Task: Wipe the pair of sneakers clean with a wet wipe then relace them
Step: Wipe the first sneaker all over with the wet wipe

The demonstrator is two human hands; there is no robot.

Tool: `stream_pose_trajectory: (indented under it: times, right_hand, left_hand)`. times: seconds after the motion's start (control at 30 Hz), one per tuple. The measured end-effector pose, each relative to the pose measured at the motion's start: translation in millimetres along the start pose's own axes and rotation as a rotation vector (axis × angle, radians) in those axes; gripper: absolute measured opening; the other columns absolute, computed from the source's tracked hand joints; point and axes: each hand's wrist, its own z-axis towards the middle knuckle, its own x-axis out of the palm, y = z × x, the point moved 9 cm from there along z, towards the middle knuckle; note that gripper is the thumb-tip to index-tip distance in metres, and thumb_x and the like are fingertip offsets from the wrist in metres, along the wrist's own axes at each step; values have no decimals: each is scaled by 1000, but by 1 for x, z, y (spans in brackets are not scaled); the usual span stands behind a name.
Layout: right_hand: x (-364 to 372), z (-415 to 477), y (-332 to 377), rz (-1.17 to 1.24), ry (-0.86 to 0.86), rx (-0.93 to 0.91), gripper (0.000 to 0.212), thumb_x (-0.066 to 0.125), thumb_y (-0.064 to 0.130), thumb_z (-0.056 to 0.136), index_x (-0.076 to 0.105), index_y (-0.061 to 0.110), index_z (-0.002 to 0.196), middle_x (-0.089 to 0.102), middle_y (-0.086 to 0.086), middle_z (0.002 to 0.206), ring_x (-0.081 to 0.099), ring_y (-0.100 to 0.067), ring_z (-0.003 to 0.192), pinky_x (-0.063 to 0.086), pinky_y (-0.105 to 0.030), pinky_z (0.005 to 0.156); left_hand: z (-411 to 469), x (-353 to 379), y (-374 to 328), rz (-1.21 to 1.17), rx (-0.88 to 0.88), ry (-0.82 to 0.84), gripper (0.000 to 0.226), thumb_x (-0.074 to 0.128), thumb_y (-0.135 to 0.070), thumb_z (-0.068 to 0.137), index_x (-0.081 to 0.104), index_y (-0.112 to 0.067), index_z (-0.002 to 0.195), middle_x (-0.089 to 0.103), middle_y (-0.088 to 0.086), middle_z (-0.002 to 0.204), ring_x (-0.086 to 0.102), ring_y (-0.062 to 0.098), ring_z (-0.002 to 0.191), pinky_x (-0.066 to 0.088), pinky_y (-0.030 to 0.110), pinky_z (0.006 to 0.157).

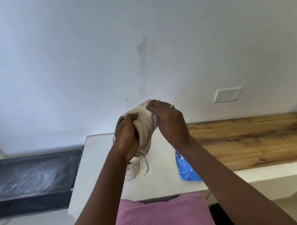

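though blurred, sneaker [144, 125] in left hand [127, 141] grip, right hand [167, 122] seemingly atop

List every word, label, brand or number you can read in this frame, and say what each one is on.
No text here can be read and quoted.
White print on the blue wipes pack: too blurred to read.
On the held sneaker: no brand or label can be made out.
On the wall plate: blank, no marking.
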Motion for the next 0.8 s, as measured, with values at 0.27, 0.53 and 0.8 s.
stream_pose_trajectory:
  times: [0.27,0.53,0.8]
  right_hand:
    - [1,-40,-3,61,-274,46,30,43,12,98,70,-1,102,68,-13,110,61,-20,108,51,-28,88]
    - [5,-61,-2,30,-260,36,39,38,20,101,69,-4,103,67,-16,110,65,-24,102,54,-29,83]
    - [5,-30,6,-47,-214,-77,38,35,17,102,68,-2,105,66,-16,113,61,-24,107,46,-24,88]
  left_hand:
    - [-4,11,13,-400,-126,104,50,30,-26,95,63,7,113,65,22,114,68,27,96,51,40,90]
    - [3,0,13,-424,-125,46,48,35,-31,94,55,4,119,64,23,112,67,28,93,51,40,87]
    - [2,3,14,-401,-103,77,50,37,-30,89,62,3,118,62,21,120,65,27,102,51,38,90]
